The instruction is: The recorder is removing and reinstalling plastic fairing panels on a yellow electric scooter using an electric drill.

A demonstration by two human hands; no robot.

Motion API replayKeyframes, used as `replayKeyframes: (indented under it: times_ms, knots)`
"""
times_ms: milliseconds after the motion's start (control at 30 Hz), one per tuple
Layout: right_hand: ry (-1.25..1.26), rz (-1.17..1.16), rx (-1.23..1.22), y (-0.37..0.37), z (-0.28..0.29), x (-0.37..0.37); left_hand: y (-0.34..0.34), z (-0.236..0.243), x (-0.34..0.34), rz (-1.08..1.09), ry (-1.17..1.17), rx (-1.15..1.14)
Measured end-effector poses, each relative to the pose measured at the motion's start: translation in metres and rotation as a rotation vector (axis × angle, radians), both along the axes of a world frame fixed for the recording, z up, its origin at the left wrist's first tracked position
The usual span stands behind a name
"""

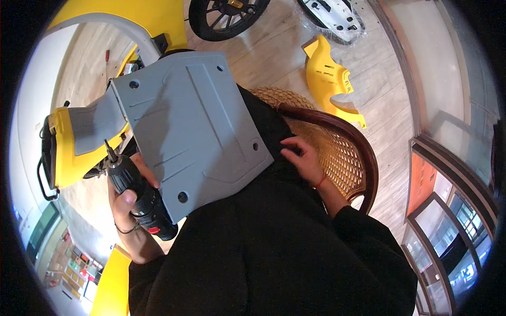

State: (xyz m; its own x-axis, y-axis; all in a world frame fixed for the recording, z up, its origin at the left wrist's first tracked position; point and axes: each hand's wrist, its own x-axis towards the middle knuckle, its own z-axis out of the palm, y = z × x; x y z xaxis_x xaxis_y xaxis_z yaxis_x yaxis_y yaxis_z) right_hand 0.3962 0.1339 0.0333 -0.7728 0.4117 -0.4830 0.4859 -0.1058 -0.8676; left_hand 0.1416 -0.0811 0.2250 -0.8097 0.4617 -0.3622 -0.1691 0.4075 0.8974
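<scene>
My left hand (125,203) is wrapped round a black cordless drill (138,192), whose bit points up and away to the left. That hand sits beside the left edge of a grey plastic panel (192,131). Shallow ribs and several dark screw holes mark the panel, which lies over my black-clothed lap. To the panel's right, my right hand (304,159) hovers above my lap and the chair, its thumb and forefinger apart with nothing visible between them. Just beyond the panel stands a yellow scooter body with a grey seat (97,124).
I sit in a woven chair with a dark wooden armrest (342,129). A yellow plastic fairing (327,76) lies on the wood-look floor, near a black wheel (224,18) and a white part in clear wrap (334,18). A red-handled screwdriver (107,54) is far left. Glass doors (440,247) stand right.
</scene>
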Motion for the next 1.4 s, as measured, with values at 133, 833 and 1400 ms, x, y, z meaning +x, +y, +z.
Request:
replayKeyframes:
  times_ms: [133,833,1400]
  knots:
    - [-0.151,-0.572,-0.630,0.014,-0.004,-0.014,0.005,0.002,0.001,0.020,-0.029,0.011]
    - [0.218,-0.021,0.201,-0.032,-0.011,-0.068,0.136,0.032,0.024,-0.681,-0.289,0.234]
    - [-0.059,-0.142,-0.805,-0.038,-0.010,-0.068,0.175,0.026,0.066,-1.038,-0.025,-0.148]
